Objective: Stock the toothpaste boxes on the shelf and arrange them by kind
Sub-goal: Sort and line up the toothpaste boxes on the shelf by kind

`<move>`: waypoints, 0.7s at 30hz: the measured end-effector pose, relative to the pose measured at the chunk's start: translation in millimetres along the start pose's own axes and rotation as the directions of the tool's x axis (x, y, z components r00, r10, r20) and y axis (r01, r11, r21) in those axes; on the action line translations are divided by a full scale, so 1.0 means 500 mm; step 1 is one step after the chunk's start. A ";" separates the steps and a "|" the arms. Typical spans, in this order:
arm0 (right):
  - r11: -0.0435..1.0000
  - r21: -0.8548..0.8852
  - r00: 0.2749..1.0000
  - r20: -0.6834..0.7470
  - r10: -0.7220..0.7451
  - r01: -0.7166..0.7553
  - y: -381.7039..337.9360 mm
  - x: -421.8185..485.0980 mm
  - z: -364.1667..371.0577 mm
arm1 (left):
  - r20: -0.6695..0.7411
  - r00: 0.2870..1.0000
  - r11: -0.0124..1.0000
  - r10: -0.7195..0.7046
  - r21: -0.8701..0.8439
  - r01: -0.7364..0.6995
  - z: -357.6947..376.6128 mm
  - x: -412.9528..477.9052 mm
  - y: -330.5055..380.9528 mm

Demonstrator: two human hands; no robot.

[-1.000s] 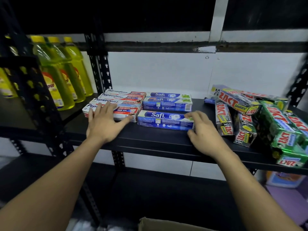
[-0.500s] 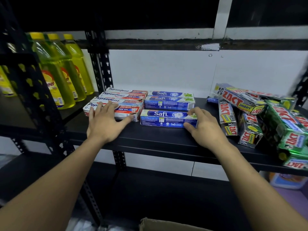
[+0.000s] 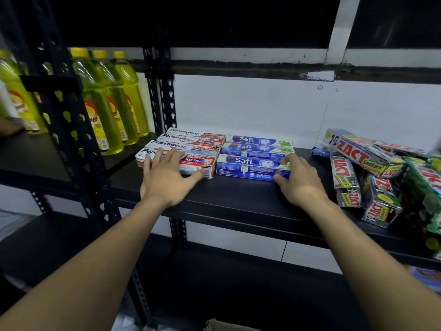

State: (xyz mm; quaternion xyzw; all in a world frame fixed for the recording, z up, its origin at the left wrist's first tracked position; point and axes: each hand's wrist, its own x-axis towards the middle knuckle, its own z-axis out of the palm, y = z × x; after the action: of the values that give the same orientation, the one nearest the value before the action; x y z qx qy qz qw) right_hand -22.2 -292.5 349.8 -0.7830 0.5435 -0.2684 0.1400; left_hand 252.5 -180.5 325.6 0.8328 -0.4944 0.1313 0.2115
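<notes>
Compared with half a second ago, both hands keep their places and the boxes look unmoved; only the view has swung slightly. The front Safi box [image 3: 250, 166] lies lengthwise on the black shelf [image 3: 238, 199], its left end touching the front Pepsodent box [image 3: 193, 161], with more boxes of each kind in rows behind. Bare shelf runs in front of both rows to the front edge, and a gap separates the Safi boxes from the jumbled Zact boxes [image 3: 358, 158] to the right. The left hand [image 3: 164, 177] lies flat with fingers spread on the Pepsodent box, thumb by its front face. The right hand [image 3: 300, 185] seems to pinch the Safi box's right end, fingers curled on top and thumb in front.
</notes>
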 end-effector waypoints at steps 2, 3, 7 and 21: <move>1.000 -0.004 1.000 -0.007 0.009 -0.009 -0.003 0.005 0.004 | 0.001 1.000 1.000 -0.001 0.002 0.001 0.001 0.001 0.000; 1.000 -0.005 1.000 -0.012 0.012 -0.012 -0.004 0.007 0.007 | 0.000 1.000 1.000 -0.001 0.003 0.001 0.002 0.001 -0.001; 1.000 0.001 0.999 -0.027 0.020 -0.020 -0.006 0.016 0.011 | -0.008 1.000 1.000 0.003 0.004 -0.003 0.003 0.002 0.001; 0.965 0.163 0.972 -0.085 0.221 -0.205 0.012 0.013 0.008 | -0.015 1.000 1.000 0.010 -0.002 -0.010 0.004 0.002 -0.004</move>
State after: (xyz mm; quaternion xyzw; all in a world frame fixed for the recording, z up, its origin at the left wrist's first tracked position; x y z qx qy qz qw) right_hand -22.8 -300.8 345.3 -0.6920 0.6088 -0.3326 0.1996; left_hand 254.7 -181.6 323.7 0.8291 -0.4970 0.1381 0.2156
